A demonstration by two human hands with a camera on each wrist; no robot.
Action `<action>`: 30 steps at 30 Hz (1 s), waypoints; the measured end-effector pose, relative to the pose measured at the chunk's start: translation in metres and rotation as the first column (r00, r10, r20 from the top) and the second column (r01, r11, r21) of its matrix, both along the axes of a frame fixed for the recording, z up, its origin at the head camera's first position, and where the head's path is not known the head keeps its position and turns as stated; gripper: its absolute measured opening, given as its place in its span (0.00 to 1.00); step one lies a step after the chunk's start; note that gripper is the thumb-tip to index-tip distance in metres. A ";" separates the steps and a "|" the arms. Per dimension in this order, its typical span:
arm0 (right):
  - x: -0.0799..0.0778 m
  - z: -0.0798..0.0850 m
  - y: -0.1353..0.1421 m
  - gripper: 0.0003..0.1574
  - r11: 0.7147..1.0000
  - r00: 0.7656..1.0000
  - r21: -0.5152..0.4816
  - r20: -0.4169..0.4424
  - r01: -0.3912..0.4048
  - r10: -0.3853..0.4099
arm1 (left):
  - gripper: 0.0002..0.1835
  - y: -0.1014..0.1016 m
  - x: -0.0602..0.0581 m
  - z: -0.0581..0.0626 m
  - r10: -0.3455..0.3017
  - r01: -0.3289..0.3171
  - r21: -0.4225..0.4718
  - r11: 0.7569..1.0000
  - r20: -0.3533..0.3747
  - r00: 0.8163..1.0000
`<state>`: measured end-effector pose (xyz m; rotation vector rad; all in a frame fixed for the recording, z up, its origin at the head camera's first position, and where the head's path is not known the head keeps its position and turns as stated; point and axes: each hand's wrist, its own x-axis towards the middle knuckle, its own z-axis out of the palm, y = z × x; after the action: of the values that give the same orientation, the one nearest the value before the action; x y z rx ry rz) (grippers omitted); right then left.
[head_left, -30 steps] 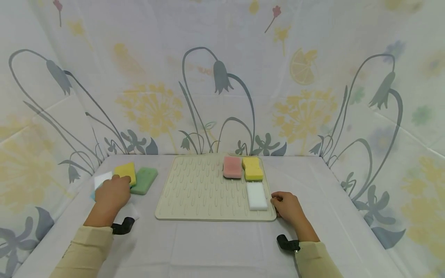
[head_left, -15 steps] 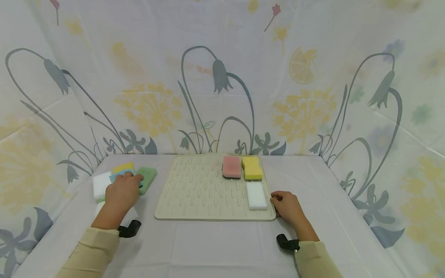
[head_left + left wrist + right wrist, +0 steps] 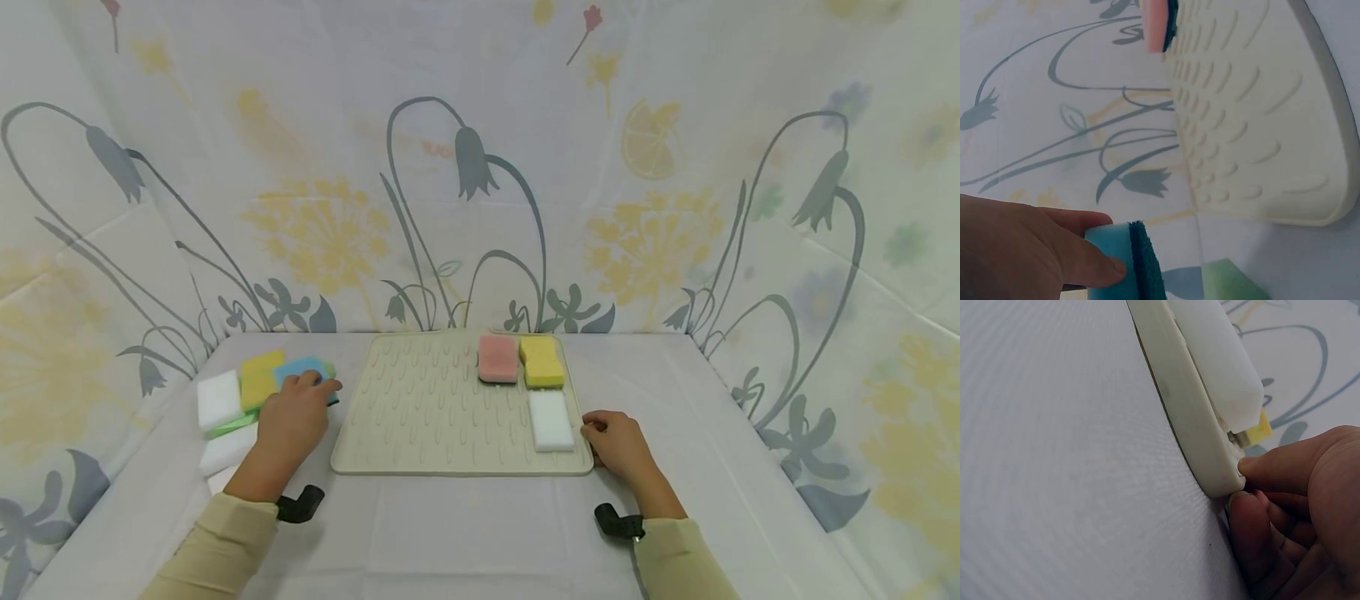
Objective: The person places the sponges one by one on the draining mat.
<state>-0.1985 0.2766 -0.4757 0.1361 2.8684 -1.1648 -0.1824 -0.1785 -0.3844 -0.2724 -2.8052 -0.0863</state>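
My left hand (image 3: 295, 423) pinches a blue sponge (image 3: 1107, 239) that has a dark teal scouring layer on one face. In the left wrist view the thumb lies on its blue side, and a green sponge (image 3: 1229, 281) sits close by. The cream ribbed mat (image 3: 427, 417) lies to the right of this hand. At the mat's right edge, my right hand (image 3: 621, 446) pinches the rim between thumb and finger. On the mat, a white sponge (image 3: 551, 422) lies near that hand, with a pink sponge (image 3: 498, 358) and a yellow sponge (image 3: 542, 362) toward the back.
Left of the mat, a cluster of sponges includes a white one (image 3: 219, 400), a yellow one (image 3: 258, 382) and another white one (image 3: 227, 451) nearer the front. A flower-printed cloth (image 3: 480, 233) rises behind the white-covered table (image 3: 465, 533).
My left hand has moved right from the sponge cluster, carrying the blue sponge over the green one toward the mat's left edge. The right hand has stayed at the mat's rim.
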 end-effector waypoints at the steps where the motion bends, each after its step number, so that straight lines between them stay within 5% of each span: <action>1: 0.000 0.000 0.000 0.22 1.000 1.000 0.011 -0.004 -0.002 0.003 | 0.18 0.002 0.000 -0.001 -0.010 0.010 0.003 1.000 -0.006 1.000; 30: -0.001 -0.002 0.002 0.22 1.000 1.000 0.020 0.003 0.000 0.000 | 0.19 0.058 -0.006 -0.026 -0.179 0.178 -0.051 0.983 -0.008 0.984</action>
<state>-0.1997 0.2783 -0.4774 0.1386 2.8786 -1.1346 -0.1884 -0.1206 -0.4102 -0.5349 -2.7672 -0.0551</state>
